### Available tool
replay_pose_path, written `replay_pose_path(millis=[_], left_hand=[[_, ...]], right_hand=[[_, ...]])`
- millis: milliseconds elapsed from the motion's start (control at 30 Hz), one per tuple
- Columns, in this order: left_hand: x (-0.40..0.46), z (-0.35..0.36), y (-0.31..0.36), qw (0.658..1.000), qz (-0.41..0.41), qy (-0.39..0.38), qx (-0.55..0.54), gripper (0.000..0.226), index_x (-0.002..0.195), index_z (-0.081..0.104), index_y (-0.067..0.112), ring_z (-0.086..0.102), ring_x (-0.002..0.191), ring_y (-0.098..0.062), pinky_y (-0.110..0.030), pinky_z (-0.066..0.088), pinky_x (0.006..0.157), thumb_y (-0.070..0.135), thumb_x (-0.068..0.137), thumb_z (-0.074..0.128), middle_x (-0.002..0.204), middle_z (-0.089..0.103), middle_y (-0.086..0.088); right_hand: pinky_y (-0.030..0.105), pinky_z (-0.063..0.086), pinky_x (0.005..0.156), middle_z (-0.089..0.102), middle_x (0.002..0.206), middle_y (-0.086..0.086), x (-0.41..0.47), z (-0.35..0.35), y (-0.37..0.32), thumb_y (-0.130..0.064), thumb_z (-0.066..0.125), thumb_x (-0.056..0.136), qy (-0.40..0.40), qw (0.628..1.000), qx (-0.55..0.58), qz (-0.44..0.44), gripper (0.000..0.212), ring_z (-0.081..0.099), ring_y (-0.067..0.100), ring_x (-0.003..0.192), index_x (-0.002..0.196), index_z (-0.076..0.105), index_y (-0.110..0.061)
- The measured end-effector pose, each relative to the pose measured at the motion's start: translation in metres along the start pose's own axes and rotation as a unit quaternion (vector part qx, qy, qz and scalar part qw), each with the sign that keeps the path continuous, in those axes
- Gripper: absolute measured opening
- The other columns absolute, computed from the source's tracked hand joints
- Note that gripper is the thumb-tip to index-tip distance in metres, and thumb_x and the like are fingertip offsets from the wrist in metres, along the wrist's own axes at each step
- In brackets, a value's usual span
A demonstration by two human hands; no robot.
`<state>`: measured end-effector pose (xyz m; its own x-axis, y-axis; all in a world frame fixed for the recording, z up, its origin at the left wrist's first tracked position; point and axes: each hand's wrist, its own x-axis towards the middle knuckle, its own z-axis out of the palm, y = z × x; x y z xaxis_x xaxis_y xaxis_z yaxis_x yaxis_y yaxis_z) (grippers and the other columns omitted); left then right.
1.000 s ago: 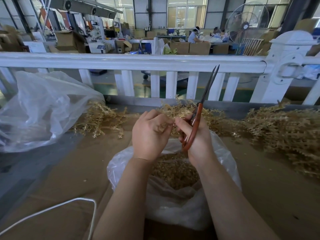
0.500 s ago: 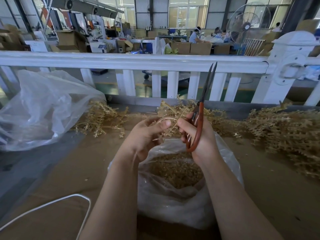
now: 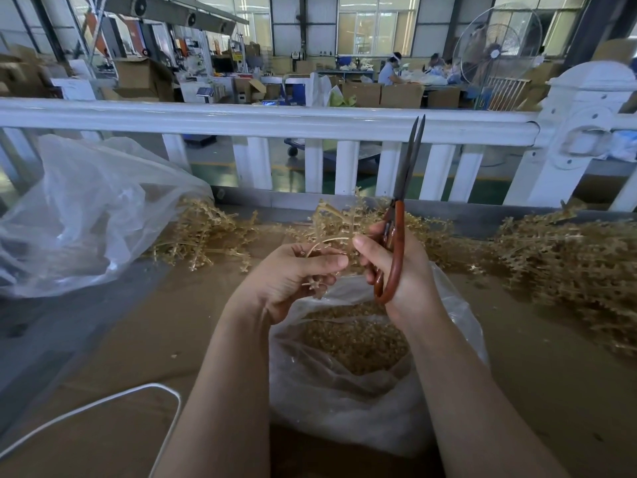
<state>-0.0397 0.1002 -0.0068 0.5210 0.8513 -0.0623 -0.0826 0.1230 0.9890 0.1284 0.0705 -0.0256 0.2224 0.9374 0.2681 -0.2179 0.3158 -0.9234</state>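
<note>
My left hand (image 3: 291,277) pinches a thin golden plastic sprig (image 3: 327,241) between thumb and fingers, palm turned up. My right hand (image 3: 400,270) grips red-handled scissors (image 3: 396,250) with the blades pointing up and almost together, and its thumb and forefinger touch the same sprig. Both hands hover over an open clear plastic bag (image 3: 458,315) that holds several small golden cut pieces (image 3: 355,343). The bag stands on a brown cardboard-covered table (image 3: 138,339).
Piles of golden sprigs lie at the back left (image 3: 203,232), behind my hands (image 3: 431,232) and at the right (image 3: 568,267). A large crumpled clear bag (image 3: 86,215) sits at the left. A white cord (image 3: 103,405) loops near the front. A white railing (image 3: 275,122) borders the table's far edge.
My left hand has turned palm up and opened out a little, drawing the sprig apart from the right hand. The scissors have tipped more upright.
</note>
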Motion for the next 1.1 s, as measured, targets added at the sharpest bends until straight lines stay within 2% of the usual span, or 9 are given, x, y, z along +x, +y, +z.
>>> replay_pose_path(millis=[233, 333, 533, 633, 700, 800, 900, 967, 1100], left_hand=[[0.005, 0.004, -0.002, 0.993, 0.030, 0.054, -0.104, 0.003, 0.070, 0.076, 0.018, 0.060, 0.057, -0.008, -0.020, 0.052, 0.060, 0.018, 0.069, 0.078, 0.071, 0.070, 0.002], [0.007, 0.005, -0.004, 0.990, 0.037, 0.067, -0.119, 0.008, 0.078, 0.073, 0.014, 0.061, 0.057, -0.009, -0.021, 0.054, 0.062, 0.017, 0.071, 0.077, 0.074, 0.071, -0.002], [0.005, 0.005, -0.001, 0.997, 0.004, 0.055, -0.046, 0.017, 0.088, 0.070, 0.009, 0.062, 0.059, -0.011, -0.021, 0.052, 0.055, 0.013, 0.073, 0.078, 0.072, 0.069, -0.003], [0.002, 0.002, 0.003, 0.997, -0.049, 0.057, 0.029, 0.008, 0.087, 0.070, 0.004, 0.064, 0.057, -0.013, -0.023, 0.053, 0.051, 0.008, 0.082, 0.075, 0.075, 0.071, -0.008], [0.003, 0.003, 0.001, 0.989, -0.094, 0.068, 0.090, 0.006, 0.086, 0.070, 0.002, 0.067, 0.058, -0.016, -0.028, 0.058, 0.055, 0.007, 0.085, 0.072, 0.078, 0.073, -0.012], [0.010, 0.008, -0.007, 0.967, -0.125, 0.112, 0.192, 0.008, 0.086, 0.068, 0.000, 0.073, 0.067, -0.028, -0.039, 0.062, 0.065, 0.008, 0.088, 0.069, 0.085, 0.075, -0.018], [0.017, 0.013, -0.013, 0.948, -0.087, 0.164, 0.259, 0.016, 0.088, 0.070, -0.002, 0.072, 0.087, -0.038, -0.052, 0.059, 0.081, 0.013, 0.084, 0.070, 0.087, 0.074, -0.021], [0.019, 0.016, -0.014, 0.944, -0.046, 0.182, 0.270, 0.015, 0.087, 0.069, 0.001, 0.071, 0.080, -0.034, -0.047, 0.060, 0.079, 0.016, 0.086, 0.069, 0.081, 0.074, -0.015], [0.021, 0.021, -0.021, 0.952, 0.024, 0.212, 0.220, 0.021, 0.071, 0.062, 0.014, 0.058, 0.050, -0.007, -0.022, 0.047, 0.048, 0.018, 0.090, 0.069, 0.054, 0.062, 0.008]], right_hand=[[0.024, 0.045, 0.050, 0.061, 0.071, -0.004, 0.001, -0.001, 0.000, -0.027, 0.084, 0.067, -0.009, 0.999, 0.007, 0.031, 0.044, 0.053, 0.015, 0.062, 0.098, 0.056, -0.013], [0.024, 0.043, 0.051, 0.063, 0.077, -0.001, 0.002, -0.001, 0.002, -0.015, 0.085, 0.074, -0.015, 0.999, -0.018, 0.040, 0.037, 0.052, 0.016, 0.063, 0.098, 0.056, -0.015], [0.030, 0.042, 0.063, 0.061, 0.084, 0.004, 0.003, 0.000, 0.002, -0.010, 0.080, 0.083, 0.011, 0.995, -0.088, 0.048, 0.028, 0.055, 0.015, 0.069, 0.095, 0.056, -0.018], [0.025, 0.046, 0.060, 0.064, 0.077, 0.000, 0.003, -0.001, 0.000, -0.015, 0.076, 0.087, 0.006, 0.989, -0.135, 0.062, 0.020, 0.058, 0.009, 0.061, 0.095, 0.058, -0.019], [0.033, 0.052, 0.066, 0.068, 0.079, -0.001, 0.006, -0.003, -0.001, -0.021, 0.071, 0.092, 0.003, 0.968, -0.232, 0.094, 0.015, 0.064, 0.012, 0.066, 0.102, 0.060, -0.018], [0.045, 0.059, 0.080, 0.070, 0.089, 0.005, 0.010, -0.007, 0.001, -0.031, 0.060, 0.098, -0.014, 0.881, -0.447, 0.152, 0.020, 0.069, 0.025, 0.081, 0.109, 0.058, -0.015], [0.037, 0.056, 0.067, 0.065, 0.085, 0.002, 0.009, -0.002, 0.008, -0.044, 0.059, 0.094, -0.015, 0.815, -0.562, 0.141, 0.035, 0.065, 0.022, 0.075, 0.111, 0.052, -0.014], [0.029, 0.045, 0.054, 0.058, 0.080, -0.002, 0.008, 0.001, 0.014, -0.046, 0.060, 0.093, 0.006, 0.806, -0.583, 0.104, 0.038, 0.058, 0.016, 0.070, 0.111, 0.048, -0.014], [0.016, 0.031, 0.049, 0.049, 0.075, -0.013, 0.006, -0.001, 0.021, -0.032, 0.060, 0.096, 0.011, 0.831, -0.553, 0.059, 0.028, 0.050, 0.005, 0.064, 0.109, 0.041, -0.017]])
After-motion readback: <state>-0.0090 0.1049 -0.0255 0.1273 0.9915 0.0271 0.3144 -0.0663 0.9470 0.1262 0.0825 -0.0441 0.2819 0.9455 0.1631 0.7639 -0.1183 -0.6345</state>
